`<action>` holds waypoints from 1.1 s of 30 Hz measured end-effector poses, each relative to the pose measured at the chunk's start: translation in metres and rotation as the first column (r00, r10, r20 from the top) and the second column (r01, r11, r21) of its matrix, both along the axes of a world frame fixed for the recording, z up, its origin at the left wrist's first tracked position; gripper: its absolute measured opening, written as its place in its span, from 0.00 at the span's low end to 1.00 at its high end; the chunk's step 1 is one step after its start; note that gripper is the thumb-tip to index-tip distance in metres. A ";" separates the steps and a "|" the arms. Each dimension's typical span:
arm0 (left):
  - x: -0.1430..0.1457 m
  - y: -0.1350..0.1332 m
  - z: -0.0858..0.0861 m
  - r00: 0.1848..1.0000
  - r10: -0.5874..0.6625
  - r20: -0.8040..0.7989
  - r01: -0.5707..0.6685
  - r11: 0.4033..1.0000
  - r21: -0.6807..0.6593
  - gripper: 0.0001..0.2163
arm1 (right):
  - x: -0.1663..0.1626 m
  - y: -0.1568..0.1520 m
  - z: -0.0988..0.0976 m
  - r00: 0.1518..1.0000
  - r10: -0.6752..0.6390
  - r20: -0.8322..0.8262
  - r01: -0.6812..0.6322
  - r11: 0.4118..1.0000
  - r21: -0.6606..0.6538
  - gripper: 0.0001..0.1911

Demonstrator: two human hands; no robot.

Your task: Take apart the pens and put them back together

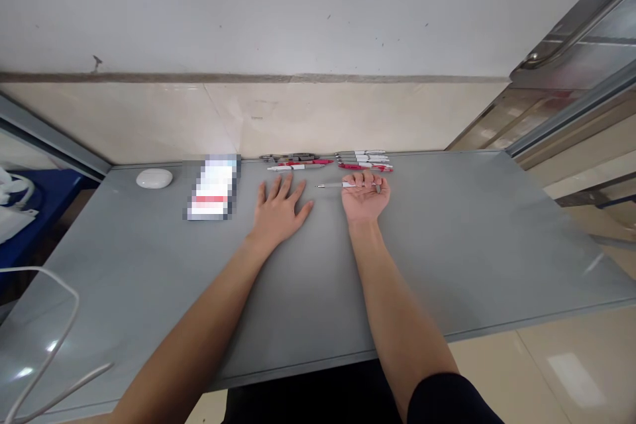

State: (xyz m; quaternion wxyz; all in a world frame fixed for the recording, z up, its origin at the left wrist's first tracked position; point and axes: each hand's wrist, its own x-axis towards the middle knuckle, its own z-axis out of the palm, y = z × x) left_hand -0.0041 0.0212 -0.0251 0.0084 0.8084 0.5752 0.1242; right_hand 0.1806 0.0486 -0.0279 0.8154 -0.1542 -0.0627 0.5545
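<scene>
My left hand (279, 211) lies palm down on the grey table, fingers spread, with nothing in it. To its right, my right hand (366, 197) is turned palm up, its fingers curled round a white pen (330, 185) whose tip points left toward my left hand. Beyond my left hand lies a group of pens (293, 162), dark, red and white ones. A second group of pens (364, 160), white, grey and red, rests just beyond my right hand, close to the wall.
A phone with a blurred screen (212, 189) lies left of my left hand, and a white rounded case (154, 178) sits farther left. A white cable (74, 305) loops over the near left corner. The tiled wall (322, 116) bounds the table's (462, 232) far edge.
</scene>
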 end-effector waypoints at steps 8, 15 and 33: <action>0.000 0.001 -0.001 1.000 0.007 0.001 -0.007 1.000 0.010 0.27 | 0.000 -0.001 0.003 0.999 -0.008 0.033 0.008 1.000 -0.006 0.14; 0.000 0.001 -0.003 1.000 0.002 -0.001 -0.002 1.000 0.030 0.27 | 0.000 -0.001 0.003 0.999 0.000 0.032 0.000 1.000 -0.005 0.14; 0.000 0.000 -0.001 1.000 0.005 -0.019 -0.004 1.000 0.018 0.27 | 0.002 0.001 -0.001 1.000 0.027 0.002 -0.027 0.999 0.025 0.13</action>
